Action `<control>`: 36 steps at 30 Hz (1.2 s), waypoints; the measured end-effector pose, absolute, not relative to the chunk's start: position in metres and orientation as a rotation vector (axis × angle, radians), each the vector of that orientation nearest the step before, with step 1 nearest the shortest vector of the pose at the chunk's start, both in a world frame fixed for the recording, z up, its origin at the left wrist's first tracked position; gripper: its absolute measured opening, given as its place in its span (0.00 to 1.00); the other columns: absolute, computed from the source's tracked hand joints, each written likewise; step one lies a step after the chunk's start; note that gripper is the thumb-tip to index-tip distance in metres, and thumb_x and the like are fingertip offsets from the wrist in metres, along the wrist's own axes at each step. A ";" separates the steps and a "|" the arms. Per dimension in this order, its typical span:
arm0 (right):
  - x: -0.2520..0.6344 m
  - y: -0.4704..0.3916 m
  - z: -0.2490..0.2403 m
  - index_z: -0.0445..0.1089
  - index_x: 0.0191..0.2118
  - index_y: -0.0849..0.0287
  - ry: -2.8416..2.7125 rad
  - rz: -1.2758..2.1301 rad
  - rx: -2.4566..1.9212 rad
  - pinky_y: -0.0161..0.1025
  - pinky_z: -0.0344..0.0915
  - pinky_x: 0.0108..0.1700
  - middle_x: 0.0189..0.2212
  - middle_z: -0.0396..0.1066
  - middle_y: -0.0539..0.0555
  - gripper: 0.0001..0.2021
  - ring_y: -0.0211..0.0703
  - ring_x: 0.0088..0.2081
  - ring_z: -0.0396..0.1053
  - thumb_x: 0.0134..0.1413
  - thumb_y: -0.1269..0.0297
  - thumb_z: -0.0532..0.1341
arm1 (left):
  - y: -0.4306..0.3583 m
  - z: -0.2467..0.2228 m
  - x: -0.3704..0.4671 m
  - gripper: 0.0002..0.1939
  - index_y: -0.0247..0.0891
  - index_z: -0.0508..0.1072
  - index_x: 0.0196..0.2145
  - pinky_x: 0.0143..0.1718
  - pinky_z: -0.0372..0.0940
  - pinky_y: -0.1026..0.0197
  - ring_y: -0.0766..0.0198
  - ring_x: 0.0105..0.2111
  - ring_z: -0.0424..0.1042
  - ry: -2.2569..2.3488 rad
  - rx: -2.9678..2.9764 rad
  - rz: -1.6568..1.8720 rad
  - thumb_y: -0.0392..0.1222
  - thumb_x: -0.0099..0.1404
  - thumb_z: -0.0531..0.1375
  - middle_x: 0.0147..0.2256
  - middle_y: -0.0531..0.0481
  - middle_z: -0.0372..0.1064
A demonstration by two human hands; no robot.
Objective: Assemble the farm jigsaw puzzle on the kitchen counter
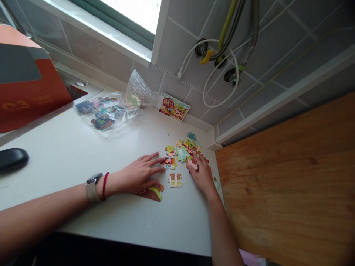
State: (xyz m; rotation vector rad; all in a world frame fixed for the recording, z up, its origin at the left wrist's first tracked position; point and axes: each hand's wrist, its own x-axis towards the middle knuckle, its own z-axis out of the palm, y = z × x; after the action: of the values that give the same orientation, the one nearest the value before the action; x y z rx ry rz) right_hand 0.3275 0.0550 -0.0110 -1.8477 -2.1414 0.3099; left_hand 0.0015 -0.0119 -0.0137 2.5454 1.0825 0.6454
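1. Lying with fingers spread, the left hand (141, 173) partly covers a flat, brown-and-lime puzzle section (153, 194) on the smooth white counter (124, 218).
2. Just beyond sits a small, cream, squarish puzzle block (175, 181), knobbed on one side.
3. The right hand (202, 175) curves over heaped, interlocking-shaped puzzle pieces (183, 154) in red, pink and teal; whether it grips one, I cannot tell.
4. Behind, a rectangular picture card (173, 108) leans against grey wall tiles (174, 44).

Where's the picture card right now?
In the head view, upper middle, the picture card is at the back of the white counter, by the tiled wall, right of the plastic bag, beyond the puzzle pieces.
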 end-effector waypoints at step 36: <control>0.327 0.092 0.005 0.78 0.45 0.61 -1.380 0.343 -1.477 0.43 0.70 0.40 0.35 0.75 0.56 0.21 0.45 0.34 0.71 0.55 0.49 0.64 | -0.008 -0.018 -0.003 0.21 0.44 0.73 0.59 0.65 0.62 0.38 0.37 0.68 0.59 1.232 2.545 0.691 0.47 0.70 0.66 0.69 0.42 0.61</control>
State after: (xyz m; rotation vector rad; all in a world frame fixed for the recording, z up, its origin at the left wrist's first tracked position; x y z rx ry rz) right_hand 0.3267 0.0922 0.0050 -1.4774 -1.3804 0.3435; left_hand -0.0027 -0.0080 -0.0180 2.5454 1.2323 0.6910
